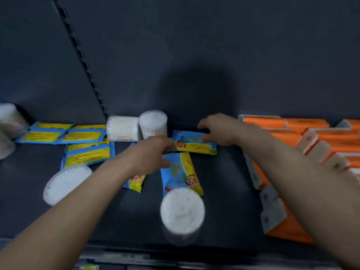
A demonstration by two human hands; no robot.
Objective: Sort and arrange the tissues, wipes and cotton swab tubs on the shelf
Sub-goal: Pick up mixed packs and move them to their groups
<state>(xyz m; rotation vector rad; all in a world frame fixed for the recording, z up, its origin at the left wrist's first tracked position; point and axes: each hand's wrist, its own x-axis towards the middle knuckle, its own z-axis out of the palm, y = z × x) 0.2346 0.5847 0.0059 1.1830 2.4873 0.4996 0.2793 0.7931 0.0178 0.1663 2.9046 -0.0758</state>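
Blue-and-yellow wipe packs lie scattered on the dark shelf [224, 182]. My left hand [153, 152] and my right hand [216, 129] both reach to one cartoon-printed wipe pack [194, 143] at the shelf's middle back; the left fingers pinch its left end, the right thumb and fingers close on its right end. A second wipe pack [181, 172] lies lengthwise in front of it, a third [135, 182] is partly hidden under my left wrist. Cotton swab tubs: one on its side [122, 128], one upright [153, 123], one at front centre [182, 210], one at left [66, 184].
Several flat wipe packs [58, 133] lie at the back left, another [87, 153] in front of them. Orange tissue packs [311, 137] are stacked along the right, some running toward the front edge [276, 211]. More blurred tubs [9, 121] stand at the far left. A slotted upright [85, 65] runs up the back wall.
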